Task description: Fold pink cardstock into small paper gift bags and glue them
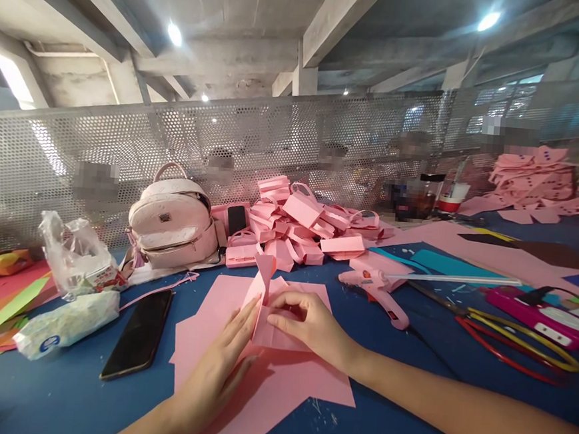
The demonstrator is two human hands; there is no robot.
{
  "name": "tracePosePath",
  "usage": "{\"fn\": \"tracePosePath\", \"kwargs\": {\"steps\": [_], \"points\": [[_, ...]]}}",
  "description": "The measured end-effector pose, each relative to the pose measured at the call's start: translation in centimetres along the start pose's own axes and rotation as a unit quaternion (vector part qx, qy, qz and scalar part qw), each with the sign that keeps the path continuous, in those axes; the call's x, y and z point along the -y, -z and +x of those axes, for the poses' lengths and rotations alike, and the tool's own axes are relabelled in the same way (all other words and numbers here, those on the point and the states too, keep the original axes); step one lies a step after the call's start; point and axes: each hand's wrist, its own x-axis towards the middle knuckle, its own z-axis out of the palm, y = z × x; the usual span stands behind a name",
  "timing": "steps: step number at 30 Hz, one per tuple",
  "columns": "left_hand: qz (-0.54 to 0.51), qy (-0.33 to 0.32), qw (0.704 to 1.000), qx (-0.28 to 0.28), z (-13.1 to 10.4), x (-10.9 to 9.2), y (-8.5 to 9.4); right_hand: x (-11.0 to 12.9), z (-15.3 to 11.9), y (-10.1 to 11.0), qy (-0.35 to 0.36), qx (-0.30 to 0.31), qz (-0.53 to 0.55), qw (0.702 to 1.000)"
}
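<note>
Pink sheets lie closest, toward the surface's near edge, with a part-folded pink piece held over them. Left hand is flat along its side, thumb apart, while right hand has a narrow grip pinching a panel. Loads of folded bags near the far edge look done; this one's maybe halfway, creased but not closed up yet.

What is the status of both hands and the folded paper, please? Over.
Left hand flat against folded paper; right hand at it, grip unclear. Paper partly upright, pink sheet beneath. Glue gun right, phone left, both clear of hands.
</note>
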Motion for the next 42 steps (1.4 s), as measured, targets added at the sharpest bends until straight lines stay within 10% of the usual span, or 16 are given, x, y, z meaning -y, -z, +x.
{"fn": "tracePosePath", "kwargs": {"steps": [8, 42], "points": [[-0.102, 0.071, 0.992, 0.033, -0.16, -0.03, 0.38, -0.34, 0.04, 0.11, -0.007, -0.001, -0.006, 1.000], [-0.141, 0.026, 0.987, 0.072, -0.43, -0.64, 0.87, -0.85, -0.01, 0.59, 0.005, -0.050, 0.031, 0.998]]}}
